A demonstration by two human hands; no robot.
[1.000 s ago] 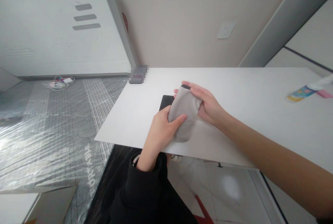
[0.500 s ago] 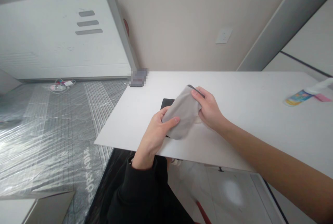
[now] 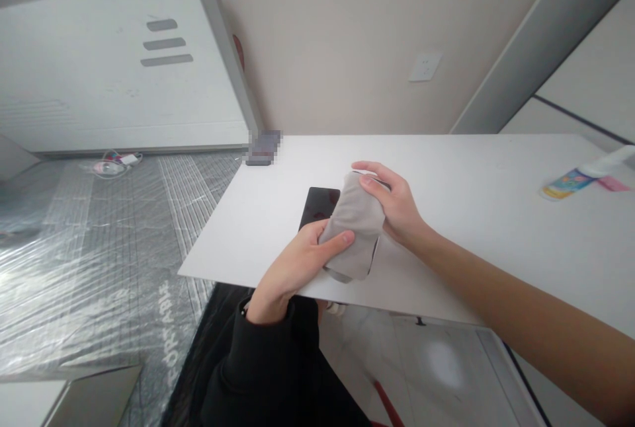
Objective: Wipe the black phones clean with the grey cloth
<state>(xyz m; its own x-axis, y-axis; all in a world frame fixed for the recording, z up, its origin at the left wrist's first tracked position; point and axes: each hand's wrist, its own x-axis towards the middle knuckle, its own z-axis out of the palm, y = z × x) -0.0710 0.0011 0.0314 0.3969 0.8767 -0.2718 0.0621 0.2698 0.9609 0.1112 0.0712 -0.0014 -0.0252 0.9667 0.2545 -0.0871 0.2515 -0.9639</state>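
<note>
A light grey cloth (image 3: 354, 215) is held over the white table, draped on a thin flat object whose dark edge (image 3: 381, 182) peeks out at its upper right; the rest of that object is covered. My left hand (image 3: 307, 252) grips the lower left of the cloth, thumb pressed on top. At the upper right, my right hand (image 3: 394, 199) grips cloth and flat object together, thumb in front. Just left of the cloth, a black phone-like slab (image 3: 320, 203) lies on the table, partly hidden by my left hand.
The white table (image 3: 471, 202) stands against the wall. A spray bottle (image 3: 570, 182) lies toward its right end beside a pink item (image 3: 613, 184). A blurred dark item (image 3: 262, 149) sits at the back left corner. Plastic-wrapped flooring (image 3: 124, 248) is on the left.
The cloth and the flat object have turned more upright and shifted slightly right and down. More of the black slab on the table shows. My right index finger has stretched over the top edge.
</note>
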